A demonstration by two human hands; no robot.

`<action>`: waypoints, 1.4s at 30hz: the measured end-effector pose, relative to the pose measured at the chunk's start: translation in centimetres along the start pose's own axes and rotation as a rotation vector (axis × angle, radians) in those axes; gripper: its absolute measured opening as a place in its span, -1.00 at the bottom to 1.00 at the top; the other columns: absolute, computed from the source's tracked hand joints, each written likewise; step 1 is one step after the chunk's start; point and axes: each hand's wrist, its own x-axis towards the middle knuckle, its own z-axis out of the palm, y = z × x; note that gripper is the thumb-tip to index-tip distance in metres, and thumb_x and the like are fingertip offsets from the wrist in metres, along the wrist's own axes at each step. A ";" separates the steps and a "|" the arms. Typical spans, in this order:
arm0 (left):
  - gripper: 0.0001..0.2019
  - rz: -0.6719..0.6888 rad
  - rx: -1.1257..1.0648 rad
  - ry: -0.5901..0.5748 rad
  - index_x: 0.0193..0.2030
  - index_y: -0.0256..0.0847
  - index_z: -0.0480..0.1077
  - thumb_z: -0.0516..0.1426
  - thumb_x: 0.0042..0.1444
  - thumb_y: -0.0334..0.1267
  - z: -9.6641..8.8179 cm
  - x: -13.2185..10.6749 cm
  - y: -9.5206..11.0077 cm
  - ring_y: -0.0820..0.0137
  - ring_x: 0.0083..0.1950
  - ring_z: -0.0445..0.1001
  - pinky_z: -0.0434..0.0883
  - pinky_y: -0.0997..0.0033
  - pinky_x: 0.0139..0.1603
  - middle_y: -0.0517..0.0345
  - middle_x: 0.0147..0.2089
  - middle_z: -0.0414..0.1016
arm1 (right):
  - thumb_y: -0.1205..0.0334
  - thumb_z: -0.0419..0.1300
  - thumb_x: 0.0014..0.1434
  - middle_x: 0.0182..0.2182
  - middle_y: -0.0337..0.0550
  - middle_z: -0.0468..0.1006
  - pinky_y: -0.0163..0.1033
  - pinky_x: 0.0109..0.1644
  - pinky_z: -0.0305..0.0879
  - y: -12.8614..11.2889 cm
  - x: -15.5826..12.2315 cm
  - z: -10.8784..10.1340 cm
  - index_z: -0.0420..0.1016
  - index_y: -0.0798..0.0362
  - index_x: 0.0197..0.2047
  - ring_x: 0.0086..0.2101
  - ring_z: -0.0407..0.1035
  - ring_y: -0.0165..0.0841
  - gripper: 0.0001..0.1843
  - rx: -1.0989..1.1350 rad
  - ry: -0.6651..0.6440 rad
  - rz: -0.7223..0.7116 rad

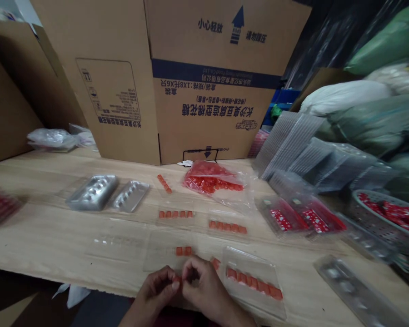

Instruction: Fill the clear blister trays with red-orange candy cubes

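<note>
My left hand [158, 287] and my right hand [204, 285] meet at the table's front edge, fingers curled and pinched together around a small orange piece [179, 280] that barely shows between them. Just beyond the hands lies a clear plastic tray [160, 254] with two orange pieces [183, 250] in it. To the right, another clear tray [255, 281] holds a row of several orange pieces. Further trays with orange rows [176, 214] [227, 226] lie behind.
A plastic bag of orange pieces [211, 180] lies mid-table before large cardboard boxes [204, 81]. Silver blister trays [92, 192] sit left. Stacked clear trays [289, 145], packed red trays [300, 218] and a basket of red items [388, 218] stand right. Sacks fill the far right.
</note>
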 end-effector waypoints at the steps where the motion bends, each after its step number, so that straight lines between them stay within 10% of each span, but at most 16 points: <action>1: -0.53 -0.030 -0.027 -0.005 -0.53 -0.24 0.30 0.29 -0.10 0.16 0.1 0.1 0.1 0.55 -0.49 0.09 0.10 0.56 -0.45 0.34 -0.57 0.18 | 0.46 0.12 -0.09 -0.49 -0.31 0.39 -0.34 -0.31 0.23 -0.1 -0.1 -0.1 0.29 0.03 -0.46 -0.41 0.30 -0.41 -0.86 -0.023 -0.001 -0.062; 9: -0.43 -0.116 -0.063 0.155 -0.58 -0.19 0.24 0.27 -0.25 0.31 0.1 0.7 0.6 0.57 -0.61 0.04 0.07 0.54 -0.58 0.38 -0.67 0.12 | 0.50 0.18 -0.03 -0.35 -0.25 0.46 -0.30 -0.13 0.27 -0.1 0.8 0.3 0.33 0.00 -0.39 -0.26 0.37 -0.35 -0.80 -0.263 -0.123 -0.328; 15: -0.67 0.394 0.879 0.475 -0.34 -0.19 0.48 0.08 0.14 0.03 -2.6 1.2 1.3 0.33 -0.47 0.42 0.34 0.39 -0.40 0.17 -0.49 0.46 | 0.53 0.17 0.06 -0.31 -0.15 0.50 -0.30 -0.15 0.27 0.2 5.2 0.1 0.44 0.08 -0.31 -0.25 0.38 -0.34 -0.83 -0.603 -0.202 -0.405; 20: -0.69 0.755 1.316 0.397 -0.51 -0.13 0.42 -0.02 0.23 -0.32 -4.1 2.2 0.0 0.32 -0.43 0.46 0.40 0.35 -0.36 0.17 -0.49 0.48 | 0.49 0.25 0.08 -0.36 -0.14 0.55 -0.27 -0.10 0.27 0.0 7.1 -0.7 0.49 0.11 -0.34 -0.27 0.40 -0.32 -0.89 -0.680 -0.286 -0.424; 24: -0.72 0.951 1.290 0.303 -0.18 -0.16 0.49 -0.05 0.31 -0.25 -4.2 3.6 0.0 0.31 -0.23 0.52 0.49 0.34 -0.21 0.07 -0.23 0.61 | 0.42 0.25 0.15 -0.25 -0.16 0.58 -0.30 0.00 0.23 -0.8 6.3 -4.5 0.53 0.06 -0.27 -0.16 0.41 -0.35 -0.91 -0.718 -0.272 -0.389; 29: -0.73 1.064 1.238 0.262 -0.27 -0.14 0.48 -0.02 0.33 -0.21 -4.1 4.9 0.8 0.42 -0.34 0.53 0.50 0.50 -0.32 0.18 -0.37 0.59 | 0.53 0.18 0.13 -0.42 -0.17 0.55 -0.30 -0.20 0.26 -0.7 3.2 -9.5 0.52 0.09 -0.42 -0.33 0.42 -0.33 -0.81 -0.848 -0.230 -0.231; 35: -0.78 1.142 1.253 0.386 -0.21 -0.17 0.48 0.00 0.30 -0.28 -3.1 4.2 0.4 0.40 -0.26 0.57 0.53 0.52 -0.23 0.08 -0.27 0.58 | 0.53 0.13 0.08 -0.33 -0.05 0.55 -0.21 -0.07 0.24 0.2 1.4 -8.0 0.50 0.13 -0.37 -0.23 0.40 -0.25 -0.83 -0.925 -0.277 -0.141; 42: -0.77 0.836 0.768 0.015 -0.05 -0.12 0.45 0.13 0.17 -0.40 0.7 3.2 -1.8 0.44 -0.24 0.58 0.49 0.61 -0.22 0.11 -0.22 0.59 | 0.35 0.19 -0.01 -0.51 -0.32 0.43 -0.36 -0.35 0.18 0.6 1.4 -5.1 0.44 0.07 -0.39 -0.43 0.33 -0.41 -0.95 -0.003 -0.173 0.111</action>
